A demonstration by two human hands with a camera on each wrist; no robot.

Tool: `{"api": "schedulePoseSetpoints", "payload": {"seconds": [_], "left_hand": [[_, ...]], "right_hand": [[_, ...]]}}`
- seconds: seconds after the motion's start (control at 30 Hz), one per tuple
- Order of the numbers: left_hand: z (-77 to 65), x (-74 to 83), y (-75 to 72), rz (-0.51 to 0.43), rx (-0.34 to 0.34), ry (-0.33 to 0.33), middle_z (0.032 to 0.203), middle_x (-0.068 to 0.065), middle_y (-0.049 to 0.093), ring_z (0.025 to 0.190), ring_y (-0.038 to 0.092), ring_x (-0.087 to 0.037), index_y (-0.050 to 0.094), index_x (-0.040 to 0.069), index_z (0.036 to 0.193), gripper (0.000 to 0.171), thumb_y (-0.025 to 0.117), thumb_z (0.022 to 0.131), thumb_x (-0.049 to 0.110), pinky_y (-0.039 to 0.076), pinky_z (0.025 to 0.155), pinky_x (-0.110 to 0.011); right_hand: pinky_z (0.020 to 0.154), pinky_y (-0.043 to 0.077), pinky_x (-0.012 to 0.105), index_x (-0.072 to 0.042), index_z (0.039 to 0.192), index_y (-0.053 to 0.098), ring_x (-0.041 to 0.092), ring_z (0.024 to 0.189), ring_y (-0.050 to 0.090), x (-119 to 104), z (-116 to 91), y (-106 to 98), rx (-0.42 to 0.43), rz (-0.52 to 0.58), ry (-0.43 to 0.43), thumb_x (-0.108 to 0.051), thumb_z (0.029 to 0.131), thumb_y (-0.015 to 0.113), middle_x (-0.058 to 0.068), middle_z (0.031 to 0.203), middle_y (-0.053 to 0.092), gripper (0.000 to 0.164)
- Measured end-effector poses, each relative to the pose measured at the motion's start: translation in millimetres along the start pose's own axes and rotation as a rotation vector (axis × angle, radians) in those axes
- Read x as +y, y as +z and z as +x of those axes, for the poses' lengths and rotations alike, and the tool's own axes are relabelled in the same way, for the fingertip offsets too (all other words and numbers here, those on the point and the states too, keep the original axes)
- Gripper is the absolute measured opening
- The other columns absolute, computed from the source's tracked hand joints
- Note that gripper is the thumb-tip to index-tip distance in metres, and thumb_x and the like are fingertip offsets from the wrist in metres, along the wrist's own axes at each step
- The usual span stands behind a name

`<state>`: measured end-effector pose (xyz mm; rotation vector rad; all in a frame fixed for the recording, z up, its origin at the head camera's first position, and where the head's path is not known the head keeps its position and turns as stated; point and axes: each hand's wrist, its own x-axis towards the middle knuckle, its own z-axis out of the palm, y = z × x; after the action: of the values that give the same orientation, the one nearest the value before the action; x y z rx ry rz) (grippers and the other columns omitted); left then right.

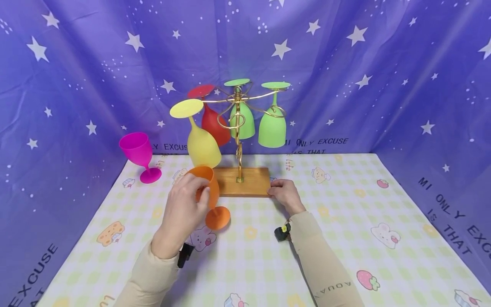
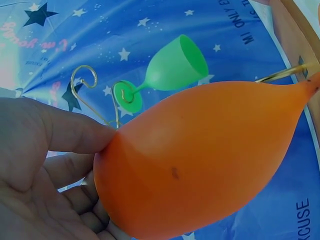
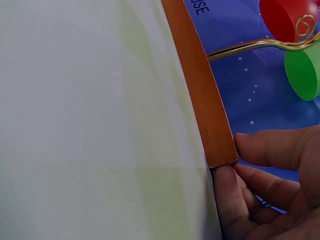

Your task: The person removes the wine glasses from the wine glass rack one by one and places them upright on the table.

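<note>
My left hand (image 1: 183,209) pinches an orange goblet (image 1: 214,194) by its rim, thumb on one side and fingers on the other. The goblet is tilted, its bowl up and its round foot toward me, in front of the glass rack's left end. In the left wrist view, the orange bowl (image 2: 200,160) fills much of the picture. At the wooden base (image 1: 249,183) of the rack, my right hand (image 1: 287,195) grips the right end. The right wrist view shows the thumb and a finger on the corner of that base (image 3: 207,110).
On the rack's gold wire arms (image 1: 255,101) hang upside down a yellow goblet (image 1: 203,147), a red goblet (image 1: 211,121), a green goblet (image 1: 273,130) and another green goblet (image 1: 247,123) behind the post. A magenta goblet (image 1: 138,149) stands upright at the table's back left.
</note>
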<state>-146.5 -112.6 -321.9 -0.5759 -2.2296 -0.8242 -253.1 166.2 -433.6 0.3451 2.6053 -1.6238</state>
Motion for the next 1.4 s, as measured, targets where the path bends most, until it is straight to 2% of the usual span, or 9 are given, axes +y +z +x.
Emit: {"api": "schedulePoseSetpoints", "payload": {"seconds": [0.53,0.83,1.17,1.4], "left_hand": [[2.8,-7.8,-7.0,0.065,0.019,-0.011,0.075,-0.011,0.059,0.069,0.048,-0.027,0.069,-0.002,0.081,0.006,0.066,0.076,-0.003,0.038,0.065,-0.034],[3.4,-15.0,-9.5,0.108,0.013,-0.038,0.075,-0.012,0.059,0.070,0.048,-0.029,0.069,-0.003,0.081,0.005,0.066,0.077,-0.003,0.039,0.067,-0.036],[4.6,-21.5,-11.0,0.132,0.006,-0.061,0.076,-0.013,0.058,0.071,0.049,-0.030,0.068,-0.004,0.082,0.005,0.066,0.078,-0.003,0.039,0.067,-0.039],[1.6,-31.7,-13.0,0.202,-0.013,-0.022,0.074,-0.013,0.057,0.069,0.047,-0.031,0.068,-0.003,0.080,0.004,0.065,0.077,-0.002,0.038,0.064,-0.039]], "right_hand": [[0.079,0.048,0.034,-0.001,0.112,0.065,0.025,0.092,0.060,0,0,-1,0.010,-0.033,0.001,-0.009,0.082,0.067,0.014,0.110,0.064,0.031],[0.089,0.046,0.039,-0.002,0.114,0.065,0.027,0.104,0.055,1,-1,-1,0.002,-0.044,-0.010,-0.010,0.081,0.066,0.014,0.116,0.061,0.033],[0.080,0.048,0.035,-0.002,0.113,0.065,0.025,0.095,0.058,-1,-1,1,0.008,-0.032,0.001,-0.010,0.081,0.067,0.014,0.112,0.062,0.033],[0.082,0.047,0.036,-0.001,0.112,0.065,0.026,0.098,0.056,-3,-2,1,0.010,-0.036,0.010,-0.009,0.082,0.066,0.015,0.114,0.061,0.032]]}}
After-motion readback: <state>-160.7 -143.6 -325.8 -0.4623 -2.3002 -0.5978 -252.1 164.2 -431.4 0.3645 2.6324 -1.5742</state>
